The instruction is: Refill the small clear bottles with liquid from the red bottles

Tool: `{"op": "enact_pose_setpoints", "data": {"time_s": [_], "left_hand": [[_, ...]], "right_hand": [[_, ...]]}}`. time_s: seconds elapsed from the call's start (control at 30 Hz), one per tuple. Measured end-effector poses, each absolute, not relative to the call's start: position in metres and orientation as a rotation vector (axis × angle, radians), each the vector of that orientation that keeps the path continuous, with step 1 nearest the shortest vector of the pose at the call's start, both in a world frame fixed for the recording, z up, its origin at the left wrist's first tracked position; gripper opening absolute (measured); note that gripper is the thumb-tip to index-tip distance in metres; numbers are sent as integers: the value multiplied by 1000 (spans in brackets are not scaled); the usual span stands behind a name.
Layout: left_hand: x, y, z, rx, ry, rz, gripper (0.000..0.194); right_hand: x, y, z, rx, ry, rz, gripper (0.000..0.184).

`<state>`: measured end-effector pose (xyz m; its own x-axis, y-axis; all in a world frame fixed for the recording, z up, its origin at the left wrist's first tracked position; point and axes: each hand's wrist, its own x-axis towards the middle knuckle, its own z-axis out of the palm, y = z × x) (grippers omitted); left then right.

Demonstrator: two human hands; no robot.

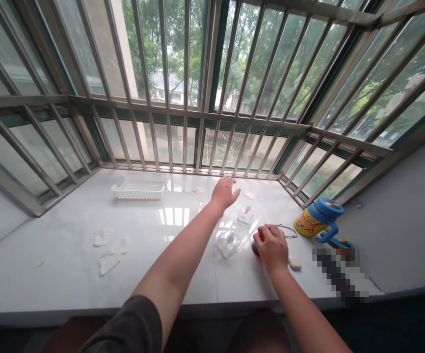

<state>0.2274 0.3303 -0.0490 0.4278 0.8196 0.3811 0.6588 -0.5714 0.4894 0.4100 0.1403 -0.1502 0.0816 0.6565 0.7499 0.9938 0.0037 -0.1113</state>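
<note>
My left hand (225, 193) reaches over the far part of the white sill, fingers apart and nothing visible in them. A small white piece (250, 195) lies just right of it. My right hand (274, 247) is closed around a small red and dark grey object (255, 249); its kind is mostly hidden by the fingers. Left of that hand sits a clear plastic package (228, 243) with something white inside, and a similar clear package (246, 214) lies farther back. A thin dark cord loop (289, 231) and a white rounded block (294, 263) are beside my right hand.
A white perforated basket (139, 191) stands at the back left. Several thin white pieces (109, 262) lie on the left of the sill (61, 274). At right is a yellow mug with a blue lid (317, 219), near a blurred-out dark item (335, 274). Metal bars (198, 117) enclose the window.
</note>
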Motion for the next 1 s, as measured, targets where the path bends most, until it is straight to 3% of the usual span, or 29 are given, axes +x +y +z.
{"op": "enact_pose_setpoints", "data": {"time_s": [0.13, 0.33, 0.6, 0.83, 0.9, 1.0], "left_hand": [[238, 346, -68, 2403, 1435, 558, 30], [213, 335, -85, 2395, 1614, 424, 38], [82, 303, -85, 2328, 1914, 484, 41], [-36, 256, -85, 2202, 2203, 529, 41], [-54, 244, -87, 2168, 2271, 549, 41], [-64, 234, -91, 2153, 2323, 581, 41]], "right_hand": [[410, 140, -150, -1704, -1631, -671, 13], [412, 140, -152, -1737, -1634, -694, 12], [416, 136, -147, -1732, -1734, -658, 16], [408, 144, -96, -1720, -1761, -802, 29], [405, 165, -79, -1700, -1854, -711, 32], [401, 212, -64, -2007, -1944, -431, 42]]}}
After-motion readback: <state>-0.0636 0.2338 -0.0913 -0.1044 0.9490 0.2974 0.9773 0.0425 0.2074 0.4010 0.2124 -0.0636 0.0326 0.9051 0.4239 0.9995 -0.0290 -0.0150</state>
